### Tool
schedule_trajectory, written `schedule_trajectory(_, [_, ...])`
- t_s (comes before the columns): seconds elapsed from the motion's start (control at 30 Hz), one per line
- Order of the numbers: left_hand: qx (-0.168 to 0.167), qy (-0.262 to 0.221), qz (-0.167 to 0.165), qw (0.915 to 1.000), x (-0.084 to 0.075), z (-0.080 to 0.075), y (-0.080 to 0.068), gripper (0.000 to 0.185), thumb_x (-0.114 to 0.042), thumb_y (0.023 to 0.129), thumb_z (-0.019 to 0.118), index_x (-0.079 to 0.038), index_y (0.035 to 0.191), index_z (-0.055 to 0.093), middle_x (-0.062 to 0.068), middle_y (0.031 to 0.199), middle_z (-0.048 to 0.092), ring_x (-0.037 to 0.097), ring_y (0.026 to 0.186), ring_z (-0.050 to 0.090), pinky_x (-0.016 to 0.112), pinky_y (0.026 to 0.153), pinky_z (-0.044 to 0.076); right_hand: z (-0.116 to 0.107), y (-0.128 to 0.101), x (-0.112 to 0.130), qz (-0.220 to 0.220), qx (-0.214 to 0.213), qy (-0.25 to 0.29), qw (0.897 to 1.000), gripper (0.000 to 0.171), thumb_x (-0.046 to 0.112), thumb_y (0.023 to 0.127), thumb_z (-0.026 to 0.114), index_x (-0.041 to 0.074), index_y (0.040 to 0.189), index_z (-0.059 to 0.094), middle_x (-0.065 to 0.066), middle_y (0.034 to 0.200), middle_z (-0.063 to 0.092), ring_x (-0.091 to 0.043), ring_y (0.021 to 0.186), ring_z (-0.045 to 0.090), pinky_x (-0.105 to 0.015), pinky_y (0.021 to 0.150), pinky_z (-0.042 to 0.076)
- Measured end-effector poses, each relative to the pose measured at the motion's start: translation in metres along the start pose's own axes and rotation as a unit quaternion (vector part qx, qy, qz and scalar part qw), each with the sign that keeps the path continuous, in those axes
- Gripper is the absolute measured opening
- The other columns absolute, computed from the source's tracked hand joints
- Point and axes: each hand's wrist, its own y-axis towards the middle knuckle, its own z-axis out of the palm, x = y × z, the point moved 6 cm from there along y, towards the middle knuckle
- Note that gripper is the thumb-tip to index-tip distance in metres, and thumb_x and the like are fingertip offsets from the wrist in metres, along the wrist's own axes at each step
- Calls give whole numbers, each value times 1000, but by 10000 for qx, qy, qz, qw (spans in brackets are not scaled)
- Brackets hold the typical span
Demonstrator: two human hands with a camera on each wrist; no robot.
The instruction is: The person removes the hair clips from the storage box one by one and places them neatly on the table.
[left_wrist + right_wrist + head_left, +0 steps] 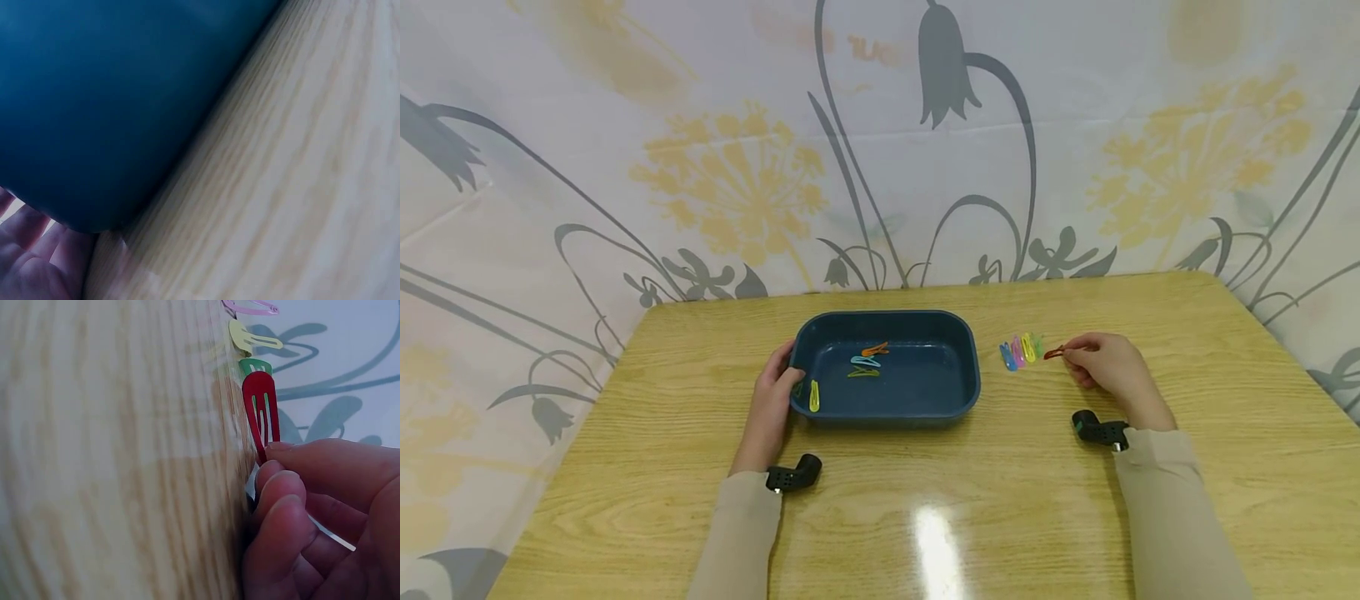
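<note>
My right hand pinches a red snap hair clip by one end between thumb and fingertips. In the right wrist view the red clip points away from the fingers, its slotted shape plain to see. Just left of it lies a row of clips: blue, pink, yellow and green. My left hand grips the left end of a dark blue plastic basin, thumb over the rim and fingers along the outer wall. Inside lie an orange clip, a light blue clip, and others.
A green clip is near the basin's middle and a yellow clip stands near its left wall. All this rests on a wood-grain table. A flower-patterned curtain hangs along the table's back edge.
</note>
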Motion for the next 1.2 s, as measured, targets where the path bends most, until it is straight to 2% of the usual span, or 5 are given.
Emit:
schedule_trajectory(0.17, [-19,-22,-17,10000,-1,-1,0,49,-13,91,43,-19,139,37,-2,144,35,14,128,33,35,109,23,-1,0,1,-2,49,33,10000,37,25,96,44,-5,115,54,-7,77,59,-10,62,53,-27,58,47])
schedule_trajectory(0.4, [-20,-24,11,10000,0,-1,0,49,-12,91,44,-18,139,38,-1,143,37,14,128,34,35,109,23,-4,2,-2,-22,36,622,9981,47,28,96,44,-10,122,47,-5,83,59,-8,62,57,-25,59,51])
schedule_trajectory(0.67, [-44,-8,105,9999,-2,-1,1,49,-11,90,43,-17,139,37,0,142,38,15,126,36,35,108,25,-7,3,0,30,-11,823,9966,50,33,95,43,-7,124,46,-3,82,59,-8,62,56,-26,59,51])
schedule_trajectory(1.0, [49,73,29,10000,-1,-1,0,48,-14,92,42,-19,139,37,-1,143,36,15,129,33,37,109,23,-6,-4,12,-379,-201,366,9984,56,44,94,41,-1,126,49,-13,99,57,-12,76,55,-24,69,50])
schedule_trajectory(1.2, [-11,34,18,10000,0,0,0,49,-13,91,43,-17,140,37,0,143,37,15,128,33,36,109,22,-5,-5,27,-762,-181,293,9965,52,41,95,42,-1,124,51,-15,99,56,-13,77,56,-25,68,49])
